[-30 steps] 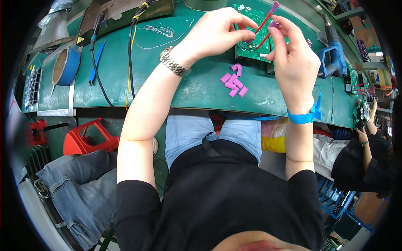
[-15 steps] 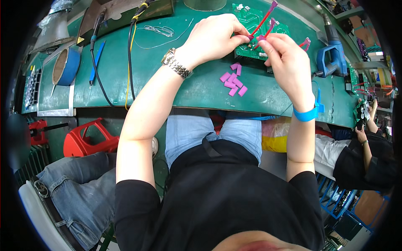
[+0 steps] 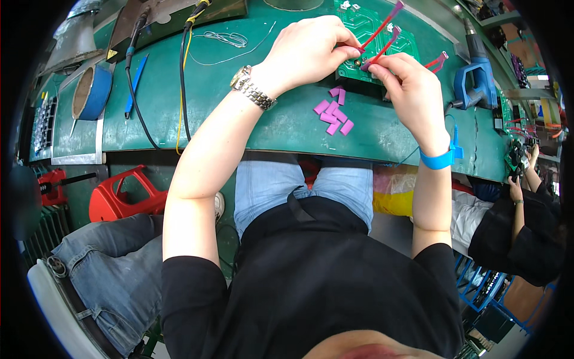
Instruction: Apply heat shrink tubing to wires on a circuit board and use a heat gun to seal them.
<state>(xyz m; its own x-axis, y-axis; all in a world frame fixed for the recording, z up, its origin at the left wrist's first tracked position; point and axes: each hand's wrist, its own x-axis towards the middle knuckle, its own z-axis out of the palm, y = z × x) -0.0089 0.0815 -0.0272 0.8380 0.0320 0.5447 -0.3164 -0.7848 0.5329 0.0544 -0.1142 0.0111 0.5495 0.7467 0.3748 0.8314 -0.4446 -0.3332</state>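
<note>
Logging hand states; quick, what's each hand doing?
Left hand: closed, pinching a purple sleeve at one red wire.
Right hand: closed, pinching another purple sleeve at a second red wire.

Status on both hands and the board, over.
Left hand pinches one red wire low. Right hand pinches a second red wire. Green circuit board beneath. Loose purple sleeves nearby, apart from both hands.

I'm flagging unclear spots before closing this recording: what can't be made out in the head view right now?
All in the head view:
Lower end of the red wire at the left hand: that hand covers it.
Part of the green circuit board: behind the right hand.
Round container: cut off by the upper edge.
Dark shape at the left rim: blurred.
Co-worker's board: too small for detail.
</note>
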